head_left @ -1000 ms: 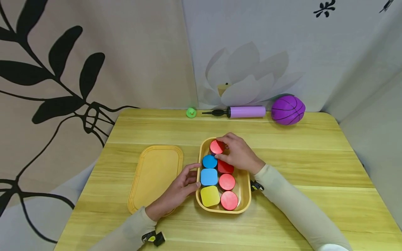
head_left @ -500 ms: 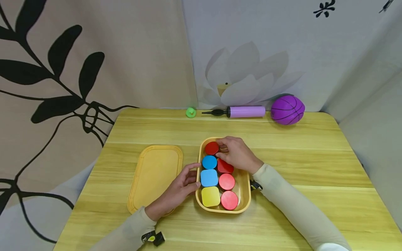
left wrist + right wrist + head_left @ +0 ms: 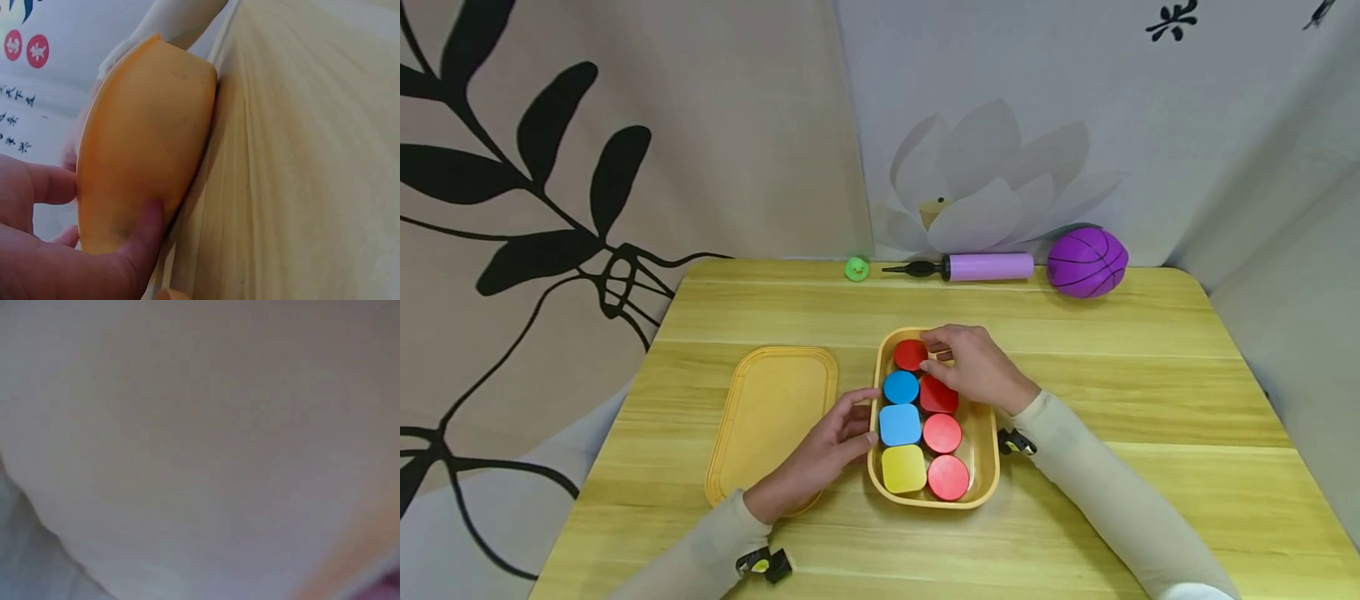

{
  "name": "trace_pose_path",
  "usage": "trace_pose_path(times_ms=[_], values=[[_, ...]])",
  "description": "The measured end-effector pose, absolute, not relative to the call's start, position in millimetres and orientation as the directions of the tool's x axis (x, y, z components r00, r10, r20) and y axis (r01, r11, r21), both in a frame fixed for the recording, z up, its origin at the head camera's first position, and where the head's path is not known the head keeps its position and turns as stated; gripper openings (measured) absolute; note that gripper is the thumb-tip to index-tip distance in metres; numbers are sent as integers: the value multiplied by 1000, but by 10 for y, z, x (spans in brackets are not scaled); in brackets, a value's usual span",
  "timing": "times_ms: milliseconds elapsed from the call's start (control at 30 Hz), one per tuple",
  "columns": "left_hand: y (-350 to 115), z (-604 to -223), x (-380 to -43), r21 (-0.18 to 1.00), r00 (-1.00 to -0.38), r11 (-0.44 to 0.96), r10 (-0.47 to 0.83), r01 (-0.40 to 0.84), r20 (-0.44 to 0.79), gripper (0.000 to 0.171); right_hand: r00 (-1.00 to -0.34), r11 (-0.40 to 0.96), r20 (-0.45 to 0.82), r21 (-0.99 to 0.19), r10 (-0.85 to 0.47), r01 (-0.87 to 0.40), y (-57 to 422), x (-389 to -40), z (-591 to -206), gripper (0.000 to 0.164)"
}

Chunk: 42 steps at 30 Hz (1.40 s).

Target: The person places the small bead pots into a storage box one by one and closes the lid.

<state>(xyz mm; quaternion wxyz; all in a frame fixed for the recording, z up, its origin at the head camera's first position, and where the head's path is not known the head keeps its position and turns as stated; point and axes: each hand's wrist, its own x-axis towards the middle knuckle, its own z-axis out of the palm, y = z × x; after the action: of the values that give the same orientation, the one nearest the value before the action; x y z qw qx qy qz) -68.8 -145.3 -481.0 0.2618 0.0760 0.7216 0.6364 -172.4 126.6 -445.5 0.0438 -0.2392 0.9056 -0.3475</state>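
Observation:
A yellow-orange tray [image 3: 983,454] holds two columns of coloured blocks. In its left column are a round red block [image 3: 911,355], a round blue block [image 3: 901,387], a square blue block [image 3: 899,425] and a square yellow block [image 3: 904,468]. Round red blocks [image 3: 942,433] fill the right column. My right hand [image 3: 981,367] is over the tray's far end, fingertips at the right side of the far red block. On the tray's left side my left hand [image 3: 816,458] rests its index finger at the rim and its thumb against the outer wall [image 3: 150,119].
A matching flat yellow lid [image 3: 771,417] lies left of the tray. Along the table's back edge are a green duck toy [image 3: 857,268], a purple hand pump [image 3: 988,267] and a purple ball [image 3: 1087,262]. The right wrist view is mostly a blurred pale surface.
The far red block, tilted in my right hand a second ago, now sits level at the top of the left column. My right fingers have shifted slightly right. The left hand has stayed put.

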Motion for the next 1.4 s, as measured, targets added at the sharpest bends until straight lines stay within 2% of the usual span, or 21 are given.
trace_pose_path(times_ms=[300,467,567,700,867,1000,1200,1400], values=[[-1505,-4772,-683,961,-856,198,444,-196,-266,59,-884,586,116,-709,-452,-392,1366,-1498,-4208,40],[-1621,-4729,-633,963,-862,209,443,-168,-246,52,-857,521,138,-743,-497,-421,1277,-1274,-4080,36],[-1718,-4695,-594,970,-872,189,438,-149,-220,49,-849,480,114,-782,-515,-397,1184,-1162,-4060,39],[-1870,-4647,-564,979,-908,171,383,-109,-168,46,-858,426,81,-842,-508,-332,1050,-1070,-4080,38],[-2078,-4575,-524,970,-952,239,281,-55,-124,43,-860,383,70,-875,-506,-297,837,-964,-4093,38],[-2264,-4540,-466,949,-962,305,223,-83,-156,45,-861,359,25,-903,-508,-238,609,-853,-4086,39],[-2566,-4505,-403,915,-958,371,165,-160,-234,51,-854,311,-23,-936,-520,-165,252,-737,-4171,50],[-2865,-4500,-377,885,-961,420,87,-203,-262,56,-866,183,-61,-982,-496,-36,-65,-615,-4317,56]])
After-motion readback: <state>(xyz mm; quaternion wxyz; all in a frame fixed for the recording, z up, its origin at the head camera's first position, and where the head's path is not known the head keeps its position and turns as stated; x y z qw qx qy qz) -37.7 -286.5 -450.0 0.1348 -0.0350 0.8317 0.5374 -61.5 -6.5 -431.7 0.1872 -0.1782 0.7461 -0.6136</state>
